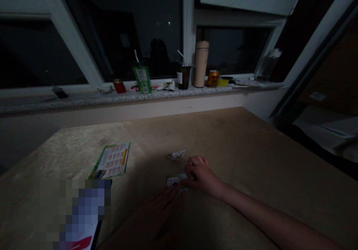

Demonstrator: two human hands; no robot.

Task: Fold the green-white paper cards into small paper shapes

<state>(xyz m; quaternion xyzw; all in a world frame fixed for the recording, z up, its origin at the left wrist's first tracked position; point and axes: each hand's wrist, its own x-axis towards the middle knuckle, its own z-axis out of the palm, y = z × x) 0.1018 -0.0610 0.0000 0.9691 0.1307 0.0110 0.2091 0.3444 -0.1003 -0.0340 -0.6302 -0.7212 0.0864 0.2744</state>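
Observation:
A small printed piece of paper [171, 180], green at its edge, lies on the table between my hands. My right hand [201, 174] has its fingers curled and closed on the paper's right side. In deep shadow, my left hand [163, 201] reaches in from below with its fingers stretched flat, the tips at the paper's lower left edge. Just beyond my hands lies a folded paper piece [176, 155], roughly a half-moon in shape. Further left is a printed calendar card [113, 160] with a green border.
A blurred-out screen-like object [86, 209] lies at the lower left. On the granite sill [95, 100] behind the brown table [237, 142] stand a green cup [142, 79], a dark cup [183, 78], a beige flask [201, 65] and an orange can [213, 79].

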